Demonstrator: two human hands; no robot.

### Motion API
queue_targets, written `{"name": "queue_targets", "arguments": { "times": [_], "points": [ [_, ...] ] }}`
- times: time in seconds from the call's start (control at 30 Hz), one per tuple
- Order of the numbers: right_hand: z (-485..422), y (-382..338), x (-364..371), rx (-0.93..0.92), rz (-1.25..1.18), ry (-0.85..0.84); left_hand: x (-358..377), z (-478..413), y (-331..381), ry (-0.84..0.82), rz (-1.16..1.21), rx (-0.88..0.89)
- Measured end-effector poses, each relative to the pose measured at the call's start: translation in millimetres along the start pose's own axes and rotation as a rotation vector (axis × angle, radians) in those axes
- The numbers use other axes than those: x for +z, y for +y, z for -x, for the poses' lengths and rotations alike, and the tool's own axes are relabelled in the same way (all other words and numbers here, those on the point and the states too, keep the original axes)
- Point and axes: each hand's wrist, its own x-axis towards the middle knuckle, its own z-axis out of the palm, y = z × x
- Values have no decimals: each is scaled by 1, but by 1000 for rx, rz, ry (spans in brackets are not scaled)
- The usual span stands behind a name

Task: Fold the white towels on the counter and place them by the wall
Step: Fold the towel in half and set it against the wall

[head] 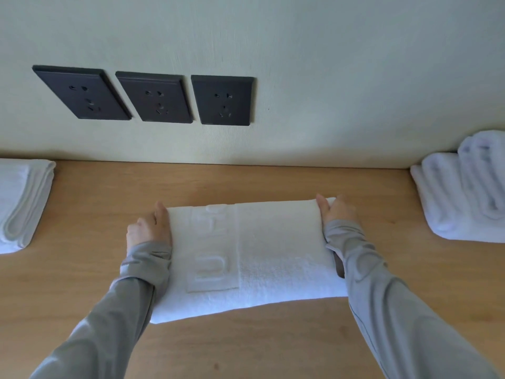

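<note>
Folded white embossed terry towel (254,255) on woodgrain counter (246,181); left hand (149,231) grasped its 9 o'clock edge, right hand (337,212) 3 o'clock.

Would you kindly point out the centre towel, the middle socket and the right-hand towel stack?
centre towel (273,250): head view, top face.
middle socket (154,97): head view, plate centre.
right-hand towel stack (440,206): head view, lower towel.
</note>
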Motion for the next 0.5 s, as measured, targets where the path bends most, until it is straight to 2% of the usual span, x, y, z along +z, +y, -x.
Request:
{"name": "queue_targets", "arguments": {
  "times": [0.07,0.17,0.23,0.27,0.33,0.37,0.43,0.5],
  "points": [
    [4,-2,-3,-36,59,17,-10,13,9,101,-89,132],
    [17,-2,-16,-215,210,160,-13,55,34,225,-256,545],
    [37,-9,-22,-459,191,317,3,90,55,146,-378,758],
    [52,-15,-21,-584,134,343,14,104,61,85,-429,803],
    [87,-23,-5,-768,114,276,33,115,65,-26,-444,757],
    [102,-25,5,-814,186,206,40,114,61,-50,-450,712],
    [116,-22,21,-853,342,143,52,109,51,-36,-504,685],
    [112,-18,28,-833,391,122,59,107,44,-15,-542,674]
  ]
}}
